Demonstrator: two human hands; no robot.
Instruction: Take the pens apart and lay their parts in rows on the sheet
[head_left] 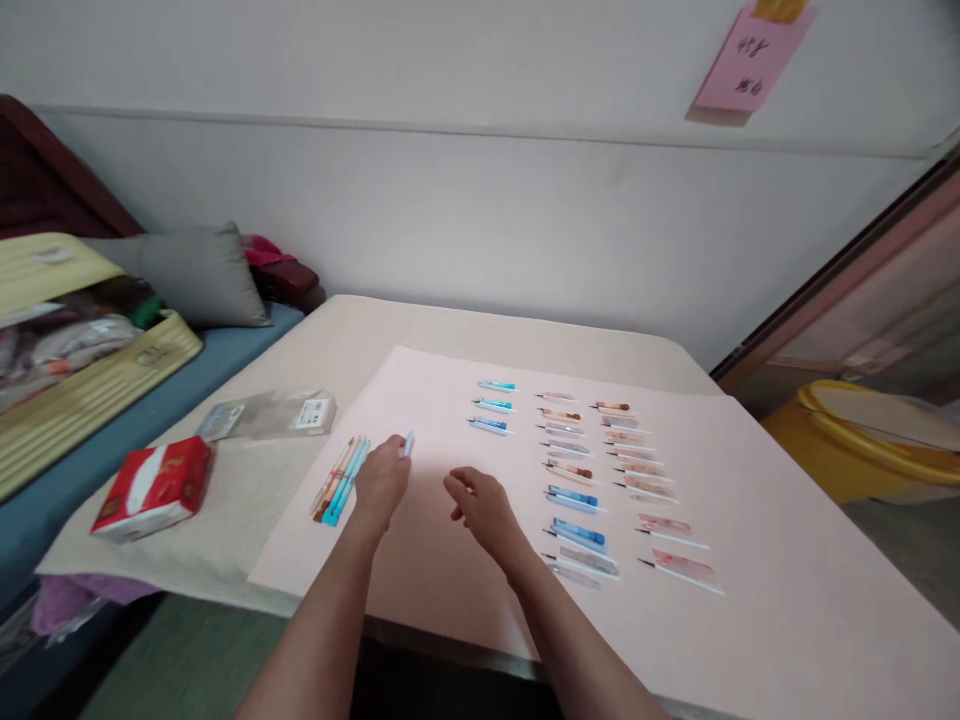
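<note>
My left hand (382, 482) is closed around a pale blue pen (408, 444), whose end sticks out past the fingers; the rest is hidden. Just left of that hand, a bunch of pens (346, 485), some blue and some brown and white, lies side by side on a pale pink sheet (439, 590). My right hand (481, 505) hovers over the sheet with fingers loosely curled and apart, and nothing shows in it. To its right are rows of pen parts: blue barrels (574, 497), brown barrels (568, 471) and pinkish barrels (681, 565), with thin white dark-tipped refills beside many.
At the left of the table lie a clear plastic packet (274, 415) and a red tissue pack (157, 487). Beyond the table's left edge, a grey pillow (199, 275) and an open yellow box (142, 355) rest on a blue surface. A yellow bin (862, 450) stands to the right.
</note>
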